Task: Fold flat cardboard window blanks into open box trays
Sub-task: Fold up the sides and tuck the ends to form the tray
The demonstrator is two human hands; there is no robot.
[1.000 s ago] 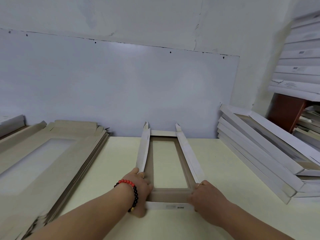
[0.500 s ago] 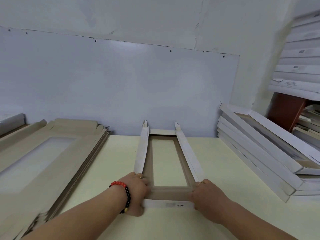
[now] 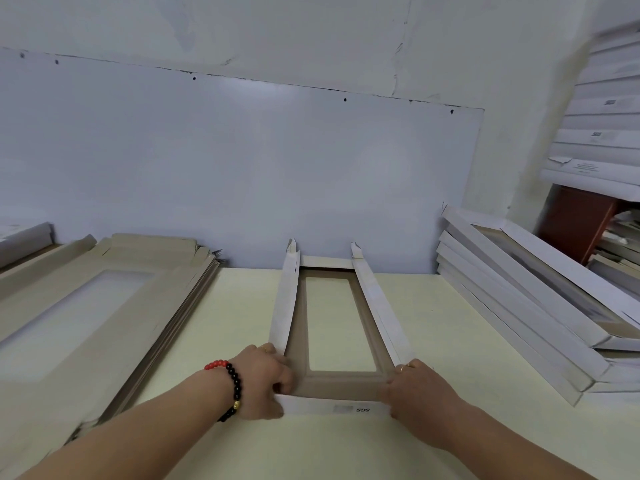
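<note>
A cardboard window tray [image 3: 341,384] lies lengthwise on the pale table [image 3: 450,323], brown inside, white outside, its long side walls standing up. The near end flap, printed SGS, is raised between my hands. My left hand [image 3: 265,381], with a red and black bead bracelet on the wrist, grips the near left corner, fingers curled over the wall. The near right corner is gripped by my right hand [image 3: 417,393], a ring on one finger. The far end flap stands against the wall panel.
A thick pile of flat brown window blanks [image 3: 104,306] covers the table's left. Folded white trays [image 3: 526,306] lean in a stack at the right, with more stacked on shelves [image 3: 602,133] behind. A grey wall panel [image 3: 242,168] closes the table's far edge.
Both hands stayed on the near corners. The near end flap has come up a little and the hands have drawn slightly towards me.
</note>
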